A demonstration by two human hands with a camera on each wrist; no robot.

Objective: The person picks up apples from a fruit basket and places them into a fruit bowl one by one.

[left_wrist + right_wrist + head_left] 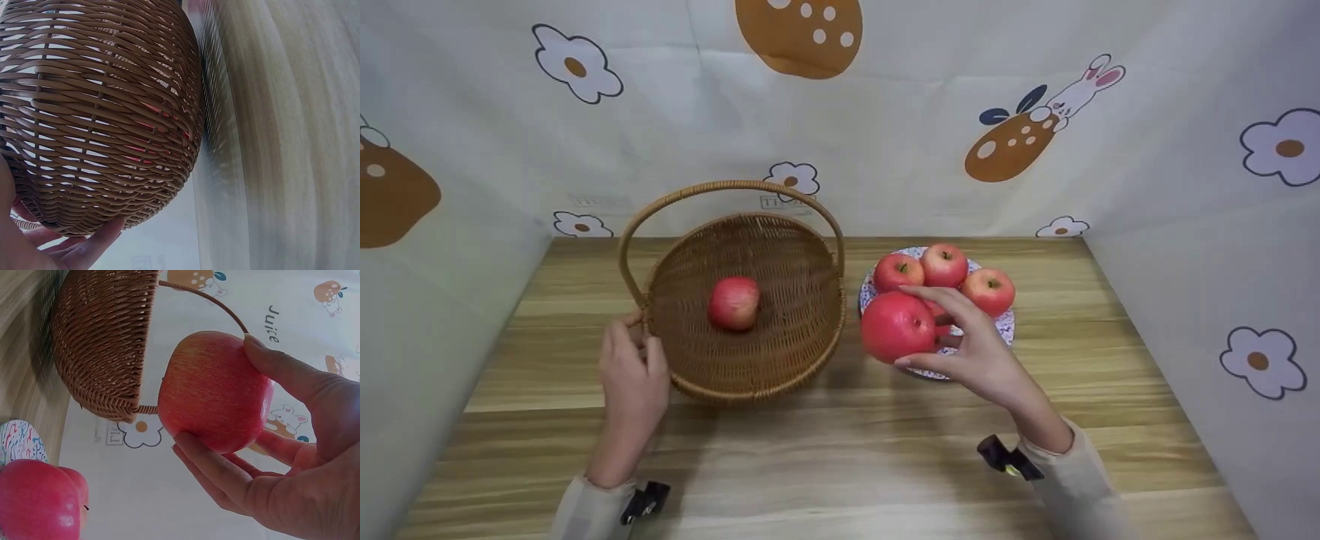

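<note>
A red apple (pixel 898 328) is held by my right hand (pixel 979 352), thumb on one side and fingers on the other. In the right wrist view the same apple (pixel 216 392) is up off the table, beside the wicker basket (pixel 104 337). My left hand (pixel 634 375) grips the left rim of the basket (pixel 802 367) near the foot of its handle. Seen from the left wrist, fingers (pixel 98 244) curl at the woven wall (pixel 101 112). One apple (pixel 734 304) lies inside the basket.
Right of the basket stands a patterned plate (pixel 1005 328) with several apples (pixel 988 292) on it. The wooden table (pixel 840 465) meets printed cloth walls (pixel 885 150) at the back and both sides. The basket's tall handle (pixel 727 184) arches over its far side.
</note>
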